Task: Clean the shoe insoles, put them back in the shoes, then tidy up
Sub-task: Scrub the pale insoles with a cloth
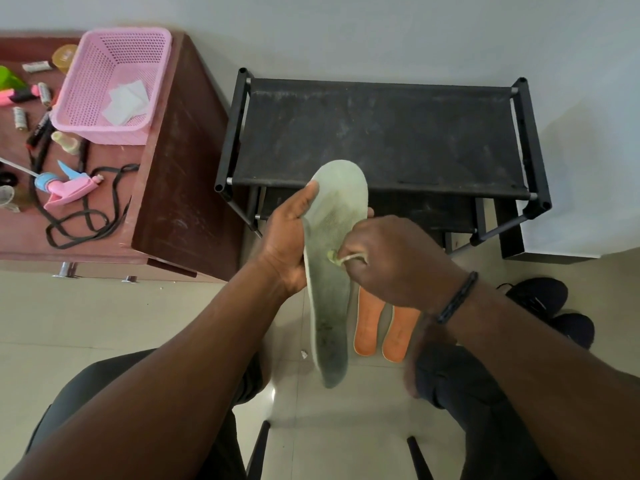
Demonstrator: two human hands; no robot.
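Observation:
My left hand [289, 240] grips a pale green insole [332, 271] by its left edge and holds it upright over the floor, its dirty heel end pointing down. My right hand [391, 261] pinches a small crumpled wipe [334, 256] and presses it against the middle of the insole. Two orange insoles [369, 327] lie side by side on the tiled floor just below my right hand. A pair of black shoes [550, 306] sits on the floor at the right, partly hidden by my right forearm.
A black shoe rack [381, 133] stands straight ahead against the wall. At the left a brown table [173, 202] carries a pink basket [114, 84] with white wipes, a pink and blue spray nozzle [65, 188], black laces [86, 216] and small clutter.

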